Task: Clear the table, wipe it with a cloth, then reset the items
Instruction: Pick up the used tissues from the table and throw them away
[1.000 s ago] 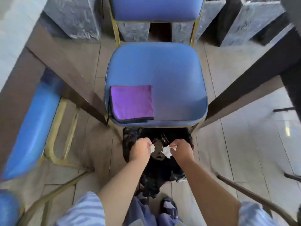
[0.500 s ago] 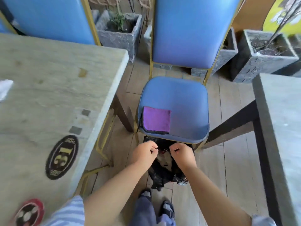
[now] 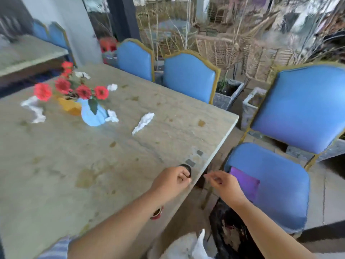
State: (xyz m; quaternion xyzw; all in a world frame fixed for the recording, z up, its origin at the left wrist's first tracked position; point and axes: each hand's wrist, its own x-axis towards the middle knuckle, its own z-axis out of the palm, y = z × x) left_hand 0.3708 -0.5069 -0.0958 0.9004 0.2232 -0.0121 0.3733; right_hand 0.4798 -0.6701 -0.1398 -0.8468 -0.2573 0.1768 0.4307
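The stained stone table fills the left of the head view. On it stand a blue vase of red flowers and a yellow pot, with several crumpled white tissues, one long piece near the middle. A purple cloth lies folded on the seat of the blue chair at the right. My left hand hovers over the table's near edge, fingers curled with nothing seen in them. My right hand is just off the edge, fingers loosely apart and empty. A black rubbish bag hangs below my right arm.
Two more blue chairs stand along the table's far side. Grey stone planters sit behind them. Round stickers mark the table's near edge. Another table is at the far left.
The view has lifted from the floor and bag up to the tabletop. Both hands have left the bag's mouth and risen to table height; the tissue bits they held are gone.
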